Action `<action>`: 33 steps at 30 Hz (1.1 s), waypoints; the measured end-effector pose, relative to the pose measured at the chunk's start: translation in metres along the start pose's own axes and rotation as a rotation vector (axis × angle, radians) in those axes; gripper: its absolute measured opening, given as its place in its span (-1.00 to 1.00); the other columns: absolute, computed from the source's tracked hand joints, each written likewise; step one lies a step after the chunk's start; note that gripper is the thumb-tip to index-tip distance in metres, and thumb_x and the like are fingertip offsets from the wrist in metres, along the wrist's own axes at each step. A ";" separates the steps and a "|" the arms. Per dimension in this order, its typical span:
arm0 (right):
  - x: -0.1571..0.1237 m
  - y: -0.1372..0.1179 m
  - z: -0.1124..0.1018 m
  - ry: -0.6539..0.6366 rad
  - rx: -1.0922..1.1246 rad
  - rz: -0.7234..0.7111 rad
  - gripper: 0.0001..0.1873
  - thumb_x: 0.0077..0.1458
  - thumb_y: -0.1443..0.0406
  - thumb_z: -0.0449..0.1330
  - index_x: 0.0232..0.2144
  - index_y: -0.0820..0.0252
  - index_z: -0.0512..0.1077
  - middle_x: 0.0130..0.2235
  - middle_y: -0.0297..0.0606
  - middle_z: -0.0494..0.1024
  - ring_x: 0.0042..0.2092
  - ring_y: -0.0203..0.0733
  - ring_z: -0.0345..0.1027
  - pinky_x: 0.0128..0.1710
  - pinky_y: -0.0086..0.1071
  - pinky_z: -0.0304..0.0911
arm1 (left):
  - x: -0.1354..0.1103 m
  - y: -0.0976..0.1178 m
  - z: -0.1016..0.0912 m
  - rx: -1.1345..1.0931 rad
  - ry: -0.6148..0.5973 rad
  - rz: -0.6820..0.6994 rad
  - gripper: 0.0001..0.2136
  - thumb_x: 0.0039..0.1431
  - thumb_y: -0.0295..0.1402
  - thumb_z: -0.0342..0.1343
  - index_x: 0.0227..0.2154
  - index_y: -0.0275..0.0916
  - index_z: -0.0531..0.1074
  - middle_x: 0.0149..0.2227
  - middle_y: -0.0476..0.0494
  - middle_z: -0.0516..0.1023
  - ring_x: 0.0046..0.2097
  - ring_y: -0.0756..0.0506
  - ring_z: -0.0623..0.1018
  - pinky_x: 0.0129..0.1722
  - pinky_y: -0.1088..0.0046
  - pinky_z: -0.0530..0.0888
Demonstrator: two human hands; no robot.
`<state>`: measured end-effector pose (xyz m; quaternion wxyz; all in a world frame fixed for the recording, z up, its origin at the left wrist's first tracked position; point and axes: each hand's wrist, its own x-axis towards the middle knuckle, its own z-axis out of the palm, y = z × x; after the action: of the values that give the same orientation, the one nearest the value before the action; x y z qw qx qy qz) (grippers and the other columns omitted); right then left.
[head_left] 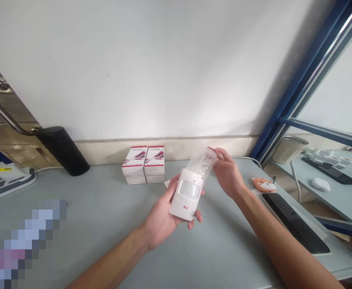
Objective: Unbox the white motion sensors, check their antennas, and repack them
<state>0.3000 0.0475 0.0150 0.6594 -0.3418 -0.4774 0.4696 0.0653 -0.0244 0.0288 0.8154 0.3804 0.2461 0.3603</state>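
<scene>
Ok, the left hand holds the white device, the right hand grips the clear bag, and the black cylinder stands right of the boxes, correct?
Not quite: the head view shows the black cylinder left of the boxes. The rest holds: the left hand has the white device, the right hand the clear bag.

Gap between bottle (pixel 64 150) and boxes (pixel 142 163)

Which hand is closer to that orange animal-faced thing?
Right. The right hand is left of the orange thing; the left hand, holding the white device, is farther left.
</scene>
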 end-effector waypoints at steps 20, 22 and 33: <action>-0.035 -0.018 0.038 -0.323 -0.243 0.194 -0.13 0.23 -0.06 0.33 0.44 -0.10 0.10 -0.14 -0.25 0.60 -0.33 -0.13 0.46 -0.14 -0.09 0.43 | 0.001 0.004 -0.007 0.124 0.038 0.103 -0.46 0.45 0.10 -0.10 0.26 -0.13 0.38 0.09 -0.35 0.57 -0.23 -0.18 0.64 -0.29 0.29 0.48; -0.037 -0.018 0.040 -0.335 -0.268 0.203 -0.13 0.21 -0.04 0.36 0.43 -0.07 0.14 -0.07 -0.20 0.60 -0.29 -0.14 0.49 -0.14 -0.12 0.44 | 0.001 0.004 -0.007 0.147 0.054 0.108 -0.46 0.46 0.10 -0.11 0.21 -0.17 0.42 0.05 -0.33 0.58 -0.22 -0.17 0.62 -0.26 0.30 0.48; -0.043 -0.032 0.054 -0.645 -0.002 0.283 -0.15 0.19 0.03 0.41 0.37 0.09 0.18 -0.27 -0.23 0.66 -0.41 -0.01 0.60 -0.28 -0.10 0.46 | 0.003 0.003 -0.019 0.343 0.060 0.256 -0.37 0.33 0.21 0.01 0.24 -0.15 0.26 -0.17 -0.27 0.65 -0.31 -0.16 0.63 -0.31 0.32 0.47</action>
<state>0.2535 -0.0032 0.0474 0.4027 -0.2393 -0.6095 0.6396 0.0532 -0.0124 0.0195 0.6788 0.5308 0.2776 0.4248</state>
